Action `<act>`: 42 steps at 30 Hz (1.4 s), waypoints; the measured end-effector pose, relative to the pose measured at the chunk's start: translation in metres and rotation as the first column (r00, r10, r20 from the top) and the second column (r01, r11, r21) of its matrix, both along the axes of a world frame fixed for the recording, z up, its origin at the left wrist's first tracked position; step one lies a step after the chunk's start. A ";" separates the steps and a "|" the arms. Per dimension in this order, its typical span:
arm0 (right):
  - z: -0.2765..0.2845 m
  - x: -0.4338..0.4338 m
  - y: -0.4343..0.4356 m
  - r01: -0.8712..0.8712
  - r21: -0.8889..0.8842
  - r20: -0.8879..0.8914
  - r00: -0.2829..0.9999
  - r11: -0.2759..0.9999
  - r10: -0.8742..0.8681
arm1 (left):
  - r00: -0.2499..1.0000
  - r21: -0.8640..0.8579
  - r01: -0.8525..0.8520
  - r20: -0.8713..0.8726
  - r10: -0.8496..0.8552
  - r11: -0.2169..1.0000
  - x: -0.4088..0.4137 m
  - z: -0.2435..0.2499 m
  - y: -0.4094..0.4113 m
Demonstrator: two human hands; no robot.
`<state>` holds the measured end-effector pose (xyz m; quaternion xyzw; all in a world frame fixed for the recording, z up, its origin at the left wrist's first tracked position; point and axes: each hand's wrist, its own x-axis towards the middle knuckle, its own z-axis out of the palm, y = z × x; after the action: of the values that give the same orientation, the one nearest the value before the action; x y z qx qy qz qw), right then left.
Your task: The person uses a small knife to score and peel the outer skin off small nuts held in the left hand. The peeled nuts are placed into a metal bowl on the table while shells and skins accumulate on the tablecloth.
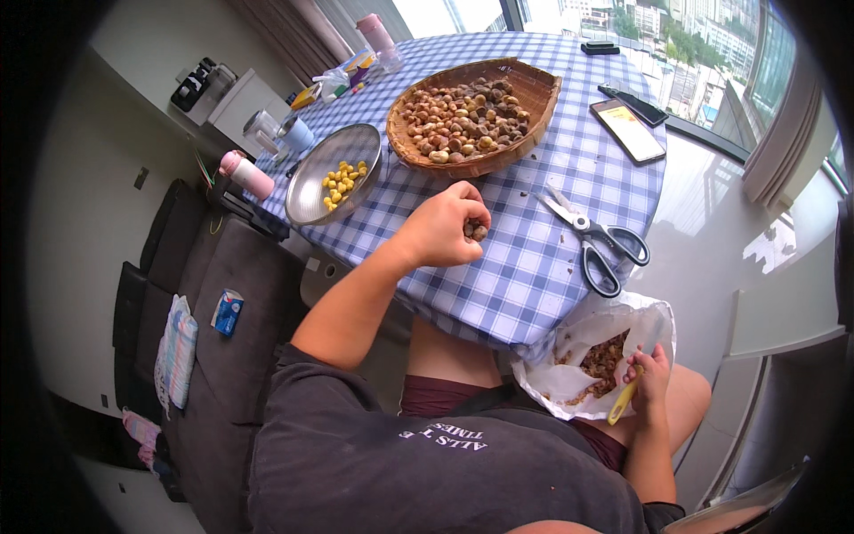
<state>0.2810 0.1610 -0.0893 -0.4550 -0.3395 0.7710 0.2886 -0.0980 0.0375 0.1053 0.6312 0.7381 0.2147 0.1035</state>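
Observation:
My left hand (444, 227) is closed around a few brown chestnuts (475, 231), held above the front edge of the table. By my right thigh, my right hand (650, 379) grips the yellow handle of a knife (623, 402); its blade is blurred against a white plastic bag (534, 380). Brown shells and peelings (604, 364) lie inside that open bag. Beyond my left hand, a woven bamboo basket (544, 110) holds many unpeeled chestnuts (460, 120). To its left, several peeled yellow chestnuts (343, 181) sit in a metal mesh strainer (303, 197).
Kitchen scissors (594, 233) lie spread on the checked tablecloth (494, 294), near the right edge. Farther back are a lit phone (627, 130) and a dark phone (634, 105). A pink bottle (247, 175), a blue cup (295, 133) and a glass pitcher (261, 130) stand at the left.

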 end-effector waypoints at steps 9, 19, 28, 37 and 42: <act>0.154 -0.039 -0.010 -0.410 0.369 0.202 0.911 0.834 0.358 | 0.962 0.166 0.054 -0.273 -0.006 0.985 0.013 -0.053 -0.009; 0.162 -0.127 -0.034 -0.706 0.582 0.665 0.699 0.404 0.264 | 0.987 0.347 -0.091 -0.092 0.130 0.934 -0.015 -0.071 -0.054; 0.158 -0.096 -0.047 -0.733 0.442 0.745 0.621 0.517 0.243 | 0.947 0.468 -0.270 -0.030 0.321 0.842 -0.014 -0.073 -0.088; 0.143 -0.066 -0.055 -0.677 0.535 0.610 0.724 0.506 0.323 | 0.945 0.472 -0.283 -0.011 0.326 0.835 0.012 -0.084 -0.069; 0.150 -0.055 -0.061 -0.670 0.556 0.637 0.724 0.492 0.265 | 0.936 0.443 -0.224 0.347 0.065 0.868 0.066 -0.072 -0.066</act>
<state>0.2256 0.1005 0.0608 -0.3480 -0.8017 0.4683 0.1298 -0.0316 -0.0282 0.0333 0.5359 0.6814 0.4962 0.0476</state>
